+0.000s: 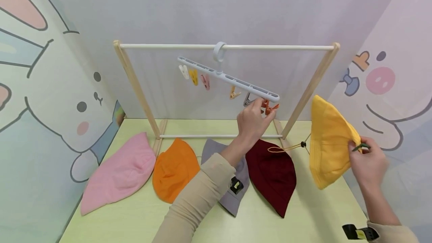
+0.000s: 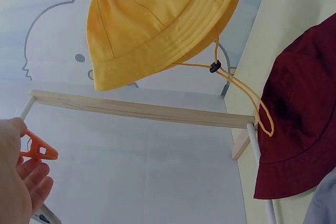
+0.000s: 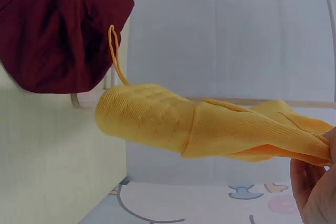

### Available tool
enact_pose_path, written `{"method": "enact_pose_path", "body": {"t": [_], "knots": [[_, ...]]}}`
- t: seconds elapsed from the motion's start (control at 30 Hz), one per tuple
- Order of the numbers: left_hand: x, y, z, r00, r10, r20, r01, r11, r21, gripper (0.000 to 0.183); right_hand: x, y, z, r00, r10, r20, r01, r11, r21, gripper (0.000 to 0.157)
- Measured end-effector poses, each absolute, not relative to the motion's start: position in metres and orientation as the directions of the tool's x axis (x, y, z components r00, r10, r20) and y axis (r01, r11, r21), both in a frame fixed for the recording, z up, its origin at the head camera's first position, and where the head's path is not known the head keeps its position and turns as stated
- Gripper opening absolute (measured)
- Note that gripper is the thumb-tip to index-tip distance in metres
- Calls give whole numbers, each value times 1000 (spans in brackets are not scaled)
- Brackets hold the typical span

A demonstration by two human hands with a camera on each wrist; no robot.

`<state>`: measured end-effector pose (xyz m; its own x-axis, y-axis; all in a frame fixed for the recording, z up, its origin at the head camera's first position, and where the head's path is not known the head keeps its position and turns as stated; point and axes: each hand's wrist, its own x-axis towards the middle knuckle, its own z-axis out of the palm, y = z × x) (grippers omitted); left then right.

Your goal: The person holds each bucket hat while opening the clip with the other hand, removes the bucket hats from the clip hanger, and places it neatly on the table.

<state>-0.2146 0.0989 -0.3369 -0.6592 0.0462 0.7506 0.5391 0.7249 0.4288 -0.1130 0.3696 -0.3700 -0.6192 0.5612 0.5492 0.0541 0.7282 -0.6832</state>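
Note:
My left hand [image 1: 253, 121] pinches an orange-red clothespin [image 2: 39, 149] at the near right end of a pale blue clip hanger [image 1: 243, 84]. To the right, my right hand [image 1: 369, 164] grips a yellow bucket hat [image 1: 329, 145] by its crown, with the brim facing left. The hat is held up above the table, and its yellow cord with a black toggle [image 1: 303, 144] dangles toward the dark red hat. In the right wrist view, the yellow hat [image 3: 157, 119] appears folded edge-on, gathered at the fingers. A bit of green shows by my right thumb.
The hanger hooks over the white top rail [image 1: 168, 46] of a wooden rack; several other clothespins hang from it. Along the table [image 1: 270, 228] lie a pink hat [image 1: 119, 175], an orange hat [image 1: 175, 170], a grey hat [image 1: 233, 201] partly behind my left arm, and a dark red hat [image 1: 271, 175].

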Motion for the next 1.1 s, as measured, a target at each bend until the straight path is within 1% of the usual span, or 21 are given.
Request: {"method": "enact_pose_path", "body": {"t": [0.17, 0.37, 0.53, 0.63, 0.8, 1.1], "knots": [[-215, 99, -335, -662, 60, 747, 544, 724, 424, 21, -112, 377, -368, -602, 572, 557, 73, 734, -675, 24], [-216, 98, -335, -664, 75, 744, 552, 720, 421, 20, -112, 386, -367, -578, 543, 610, 76, 779, -622, 23], [-216, 97, -335, -656, 83, 750, 561, 718, 411, 21, -113, 395, -369, -580, 538, 612, 107, 795, -597, 25], [-216, 96, -336, -654, 83, 752, 561, 720, 408, 22, -114, 400, -372, -596, 529, 604, 138, 808, -572, 26], [-216, 96, -337, -655, 82, 751, 560, 720, 410, 22, -113, 407, -378, -648, 502, 573, 174, 830, -530, 29], [-217, 95, -338, -655, 82, 751, 561, 718, 411, 20, -116, 416, -393, -684, 474, 555, 203, 854, -479, 29]]}}
